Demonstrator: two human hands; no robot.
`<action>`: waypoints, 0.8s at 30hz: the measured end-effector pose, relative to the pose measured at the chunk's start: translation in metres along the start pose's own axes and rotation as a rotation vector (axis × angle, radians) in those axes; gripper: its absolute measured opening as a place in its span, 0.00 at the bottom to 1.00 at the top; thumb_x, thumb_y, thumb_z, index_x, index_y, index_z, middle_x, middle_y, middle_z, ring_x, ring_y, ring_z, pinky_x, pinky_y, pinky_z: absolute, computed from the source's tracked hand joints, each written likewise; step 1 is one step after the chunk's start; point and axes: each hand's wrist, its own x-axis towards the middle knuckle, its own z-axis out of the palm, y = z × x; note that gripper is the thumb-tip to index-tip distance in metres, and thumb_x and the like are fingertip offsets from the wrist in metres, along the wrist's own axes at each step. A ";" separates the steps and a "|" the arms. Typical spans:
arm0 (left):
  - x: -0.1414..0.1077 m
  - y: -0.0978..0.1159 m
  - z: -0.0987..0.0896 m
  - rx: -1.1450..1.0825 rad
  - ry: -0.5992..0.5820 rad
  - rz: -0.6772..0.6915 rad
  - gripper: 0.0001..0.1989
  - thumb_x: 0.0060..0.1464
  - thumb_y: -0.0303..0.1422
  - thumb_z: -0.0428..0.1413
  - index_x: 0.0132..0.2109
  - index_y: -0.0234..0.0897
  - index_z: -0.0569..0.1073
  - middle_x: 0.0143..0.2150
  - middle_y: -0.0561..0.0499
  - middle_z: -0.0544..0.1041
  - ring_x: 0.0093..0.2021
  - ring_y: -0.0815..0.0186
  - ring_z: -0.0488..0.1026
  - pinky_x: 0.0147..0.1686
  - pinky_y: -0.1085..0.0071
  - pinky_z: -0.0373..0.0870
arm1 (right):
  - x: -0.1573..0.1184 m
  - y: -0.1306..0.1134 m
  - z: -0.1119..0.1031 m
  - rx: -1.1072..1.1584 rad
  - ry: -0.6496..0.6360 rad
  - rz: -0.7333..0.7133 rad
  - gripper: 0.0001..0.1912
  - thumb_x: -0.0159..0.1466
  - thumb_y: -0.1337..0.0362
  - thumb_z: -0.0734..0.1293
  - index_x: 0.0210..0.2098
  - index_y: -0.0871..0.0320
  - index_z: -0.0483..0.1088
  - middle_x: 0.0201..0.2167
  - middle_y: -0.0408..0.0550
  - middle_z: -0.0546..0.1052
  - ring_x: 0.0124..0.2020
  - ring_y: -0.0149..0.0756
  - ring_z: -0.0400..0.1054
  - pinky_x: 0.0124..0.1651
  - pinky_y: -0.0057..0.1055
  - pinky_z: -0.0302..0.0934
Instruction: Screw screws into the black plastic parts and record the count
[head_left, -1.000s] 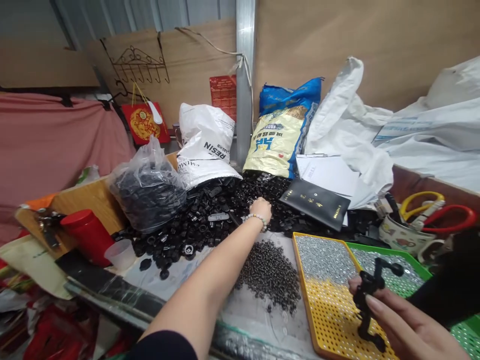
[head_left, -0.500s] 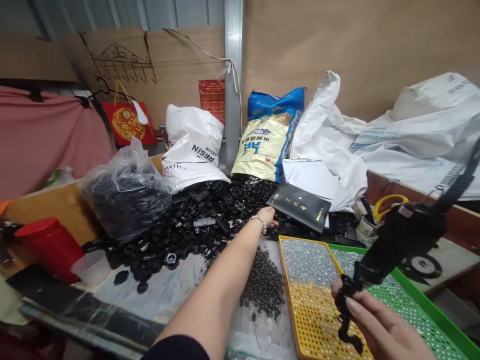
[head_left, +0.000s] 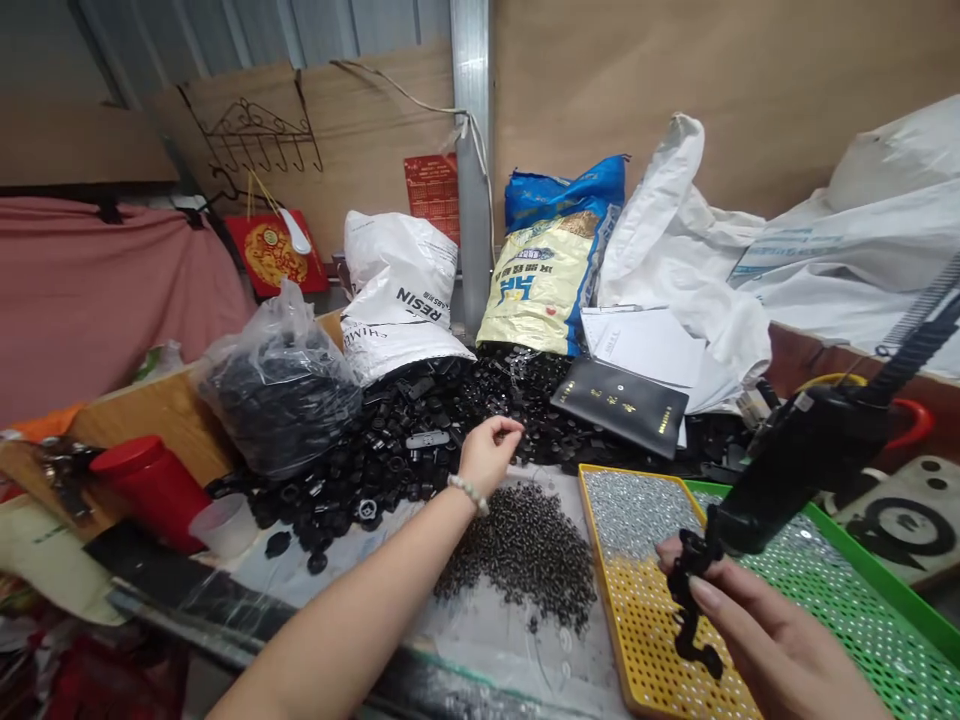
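My left hand [head_left: 487,455], fingers pinched together, is over the near edge of a heap of loose black parts [head_left: 401,470]; whatever is in the pinch is too small or hidden. Just nearer lies a pile of small dark metal pieces [head_left: 532,555]. My right hand [head_left: 772,625] grips a curved black part [head_left: 684,600] between thumb and fingers, above the yellow tray [head_left: 613,612]. The lower tip of a black tool [head_left: 802,450], hung on a coiled cord, meets the top of that part.
Beside the yellow tray lies a green tray [head_left: 911,590] with small silvery pieces. A black folder [head_left: 621,408], papers and sacks are behind. A clear bag [head_left: 281,400], red jar [head_left: 150,490] and plastic cup [head_left: 225,527] stand left.
My left hand has drawn back leftward from beside the black folder, its fingers now pinched. My right hand keeps its grip on the black part. The whole view has shifted somewhat.
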 end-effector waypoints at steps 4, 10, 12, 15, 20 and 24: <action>-0.067 0.019 -0.019 0.044 -0.199 0.059 0.06 0.47 0.28 0.52 0.33 0.37 0.73 0.31 0.54 0.73 0.29 0.70 0.65 0.31 0.74 0.60 | -0.008 -0.016 0.014 -0.104 -0.022 -0.055 0.28 0.44 0.42 0.67 0.36 0.57 0.74 0.46 0.54 0.72 0.52 0.49 0.62 0.59 0.43 0.49; -0.081 0.005 -0.051 0.334 -0.219 -0.049 0.09 0.52 0.27 0.48 0.39 0.34 0.71 0.29 0.53 0.72 0.26 0.71 0.65 0.28 0.76 0.62 | -0.015 -0.013 0.025 -0.125 -0.058 0.016 0.30 0.42 0.42 0.68 0.37 0.56 0.74 0.48 0.51 0.71 0.55 0.52 0.58 0.61 0.46 0.44; -0.054 -0.005 -0.053 0.407 -0.222 -0.076 0.09 0.50 0.24 0.49 0.38 0.32 0.72 0.32 0.51 0.74 0.27 0.72 0.67 0.29 0.76 0.64 | -0.013 -0.012 0.028 -0.124 -0.016 0.057 0.30 0.38 0.41 0.68 0.33 0.55 0.75 0.46 0.50 0.72 0.55 0.54 0.58 0.60 0.45 0.47; -0.004 -0.012 -0.050 0.500 -0.233 -0.042 0.10 0.51 0.24 0.51 0.42 0.33 0.71 0.41 0.50 0.74 0.34 0.73 0.70 0.38 0.76 0.67 | -0.008 -0.010 0.030 -0.155 -0.006 0.056 0.29 0.38 0.41 0.68 0.31 0.55 0.75 0.44 0.49 0.73 0.55 0.53 0.58 0.59 0.43 0.50; 0.041 -0.016 -0.067 0.734 -0.199 -0.044 0.18 0.48 0.26 0.57 0.48 0.33 0.68 0.54 0.44 0.65 0.50 0.59 0.65 0.51 0.54 0.62 | -0.011 0.000 0.025 -0.191 -0.024 -0.001 0.24 0.39 0.44 0.68 0.29 0.55 0.75 0.40 0.50 0.75 0.48 0.51 0.65 0.48 0.37 0.64; 0.039 -0.029 -0.096 0.812 -0.205 -0.130 0.09 0.46 0.24 0.57 0.39 0.30 0.71 0.49 0.44 0.68 0.53 0.56 0.63 0.53 0.49 0.59 | -0.017 -0.001 0.027 -0.168 0.054 0.067 0.24 0.36 0.43 0.69 0.25 0.55 0.75 0.38 0.48 0.76 0.45 0.50 0.68 0.45 0.36 0.67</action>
